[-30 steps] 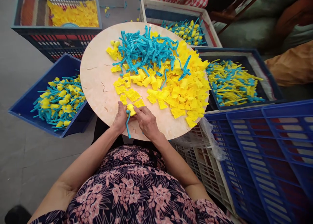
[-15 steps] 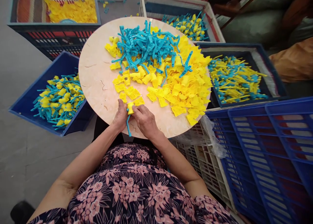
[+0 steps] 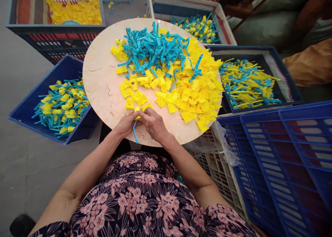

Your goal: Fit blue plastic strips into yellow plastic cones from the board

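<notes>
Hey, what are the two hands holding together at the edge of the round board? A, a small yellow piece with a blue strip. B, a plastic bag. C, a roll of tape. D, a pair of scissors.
A. The left hand and right hand meet on a small yellow piece, with a blue plastic strip running down from it, over the round board.

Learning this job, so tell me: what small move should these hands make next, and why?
Probably press the yellow piece firmly onto the blue strip before reaching for another. The left hand and right hand are closed around the piece, and the strip hangs below them over the round board. The blue crate seems to hold yellow pieces joined to blue strips.
</notes>
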{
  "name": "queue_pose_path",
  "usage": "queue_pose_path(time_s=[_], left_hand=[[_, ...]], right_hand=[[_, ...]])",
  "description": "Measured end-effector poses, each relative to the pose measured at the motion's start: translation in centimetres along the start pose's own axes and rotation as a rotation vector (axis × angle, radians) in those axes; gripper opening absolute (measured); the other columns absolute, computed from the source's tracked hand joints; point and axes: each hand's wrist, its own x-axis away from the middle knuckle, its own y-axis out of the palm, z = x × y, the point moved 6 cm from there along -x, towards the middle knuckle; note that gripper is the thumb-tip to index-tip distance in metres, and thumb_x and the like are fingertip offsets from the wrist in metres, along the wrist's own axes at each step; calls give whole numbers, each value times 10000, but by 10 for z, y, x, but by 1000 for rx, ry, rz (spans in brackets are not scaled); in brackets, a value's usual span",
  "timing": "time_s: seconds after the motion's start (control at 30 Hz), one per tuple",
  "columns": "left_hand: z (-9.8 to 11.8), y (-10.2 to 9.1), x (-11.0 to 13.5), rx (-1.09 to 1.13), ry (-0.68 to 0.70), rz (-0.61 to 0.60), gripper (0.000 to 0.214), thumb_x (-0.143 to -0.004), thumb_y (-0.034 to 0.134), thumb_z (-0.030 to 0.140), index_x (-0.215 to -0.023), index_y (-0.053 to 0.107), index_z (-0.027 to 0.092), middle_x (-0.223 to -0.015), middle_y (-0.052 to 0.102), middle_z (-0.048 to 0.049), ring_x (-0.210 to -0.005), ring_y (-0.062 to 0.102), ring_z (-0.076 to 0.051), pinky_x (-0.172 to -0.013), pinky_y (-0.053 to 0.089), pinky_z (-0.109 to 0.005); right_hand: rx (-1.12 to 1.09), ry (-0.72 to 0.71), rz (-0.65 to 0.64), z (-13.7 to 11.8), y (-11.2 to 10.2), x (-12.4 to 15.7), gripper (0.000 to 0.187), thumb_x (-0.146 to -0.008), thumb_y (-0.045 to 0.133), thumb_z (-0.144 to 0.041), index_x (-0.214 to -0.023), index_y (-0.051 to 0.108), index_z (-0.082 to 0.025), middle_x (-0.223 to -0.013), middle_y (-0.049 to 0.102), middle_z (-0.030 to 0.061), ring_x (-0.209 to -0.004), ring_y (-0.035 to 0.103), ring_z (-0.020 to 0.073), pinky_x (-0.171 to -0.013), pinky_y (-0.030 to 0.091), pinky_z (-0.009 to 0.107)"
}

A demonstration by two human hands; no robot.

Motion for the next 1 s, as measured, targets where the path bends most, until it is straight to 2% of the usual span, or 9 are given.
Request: queue_pose_path(time_s=[0.23, 0.33, 0.47, 0.6, 0.67, 0.77, 0.83, 1.0], left_hand=[[0, -5, -6, 26, 15, 30, 100, -777, 735, 167, -868, 718, 129, -947, 742, -51, -839, 687, -141, -752, 559, -220], [2, -8, -5, 22, 13, 47, 111, -791, 712, 166, -893, 715, 120, -941, 745, -67, -876, 698, -171, -821, 570, -274], [1, -7, 4, -1, 15, 32, 218, -784, 727, 218, -980, 706, 123, -967, 746, -87, -996, 693, -235, -933, 549, -381], [-2, 2, 19, -40, 91, -19, 338, -781, 744, 292, -1089, 695, 164, -1152, 712, -90, -1207, 602, -265, -1055, 464, -400], [-3, 7, 26, -84, 104, -60, 373, -800, 726, 323, -1140, 686, 177, -1270, 662, -94, -1303, 524, -275, -1107, 410, -398], [-2, 11, 33, -157, 111, -112, 425, -823, 702, 344, -1219, 659, 197, -1425, 554, -96, -1401, 408, -285, -1154, 342, -407], [-1, 11, 36, -196, 123, -132, 436, -824, 703, 347, -1237, 650, 217, -1465, 517, -86, -1427, 369, -274, -1160, 330, -393], [-1, 15, 47, -239, 201, -144, 434, -804, 728, 381, -1208, 651, 241, -1355, 617, -88, -1337, 492, -251, -1111, 391, -361]], right_hand=[[-16, -3, -30, -3, 1, -1, 374, -963, 385, -129, -1276, 585, -98, -1036, 617, 153, -962, 567, 252, -826, 519, 384], [-174, 19, 4, 2, -6, 3, 379, -973, 372, -146, -1290, 580, -156, -1073, 628, 127, -985, 589, 230, -846, 524, 364], [-491, 148, 133, 16, -16, 17, 307, -986, 469, -313, -1237, 598, -191, -1070, 666, 95, -937, 625, 195, -844, 523, 336], [-629, 317, 115, 17, -9, 29, 475, -873, 629, -509, -1217, 595, -184, -1060, 680, 87, -823, 630, 172, -743, 513, 306], [-644, 348, 91, 12, -5, 31, 501, -841, 651, -544, -1178, 606, -176, -1025, 679, 81, -829, 625, 175, -743, 496, 303], [-624, 347, 39, 6, -3, 31, 390, -855, 635, -534, -981, 653, -165, -884, 667, 58, -775, 607, 171, -702, 464, 289], [-590, 344, 50, 2, -5, 32, 344, -863, 633, -503, -930, 656, -167, -849, 664, 52, -759, 604, 169, -695, 454, 286], [-425, 298, 177, -12, -16, 36, 272, -867, 620, -426, -910, 659, -160, -891, 695, 88, -831, 635, 195, -732, 458, 295]])
